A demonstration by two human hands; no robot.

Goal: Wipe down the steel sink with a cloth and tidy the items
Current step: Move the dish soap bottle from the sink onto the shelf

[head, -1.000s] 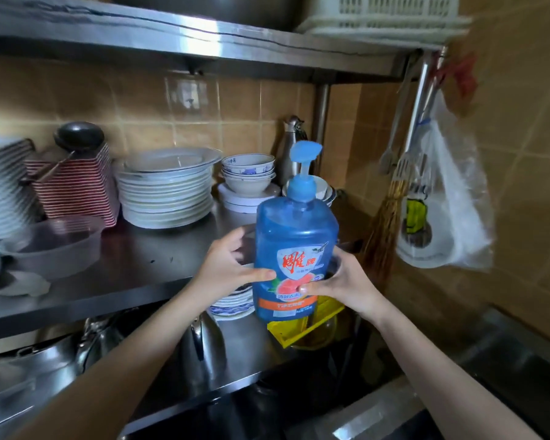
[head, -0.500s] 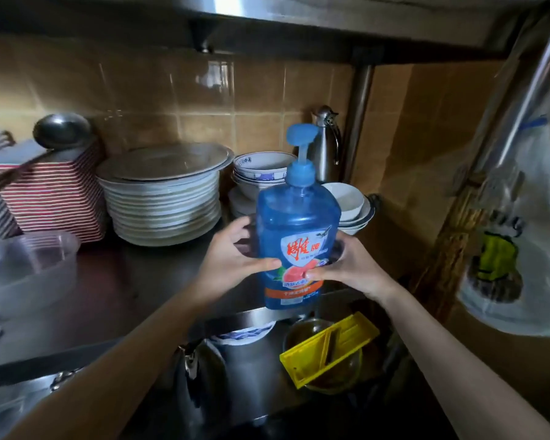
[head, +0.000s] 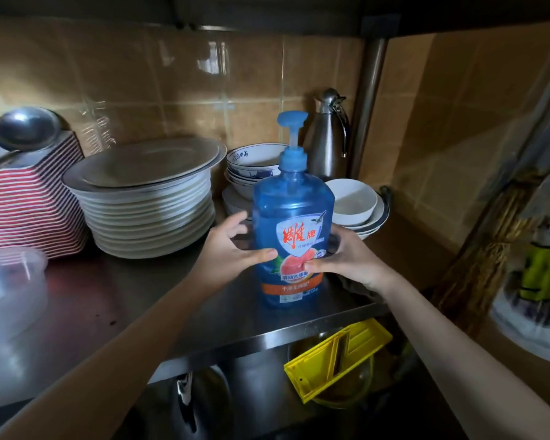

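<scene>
A blue pump bottle of dish soap (head: 294,214) stands upright on the steel shelf (head: 134,300), near its front edge. My left hand (head: 227,252) grips the bottle's left side, thumb across the label. On the right side my right hand (head: 350,258) holds it too, thumb on the label. The sink and any cloth are out of view.
Behind the bottle are blue-and-white bowls (head: 251,166), white bowls (head: 354,204) and a steel flask (head: 329,138). A tall plate stack (head: 150,198), red-striped dishes (head: 26,198) and a clear tub (head: 7,287) fill the left. A yellow slicer (head: 337,354) lies on the lower shelf. A bag (head: 540,281) hangs right.
Both hands carried the bottle up and forward from over the lower shelf and set it down on the middle shelf. The view moved closer to the shelf.
</scene>
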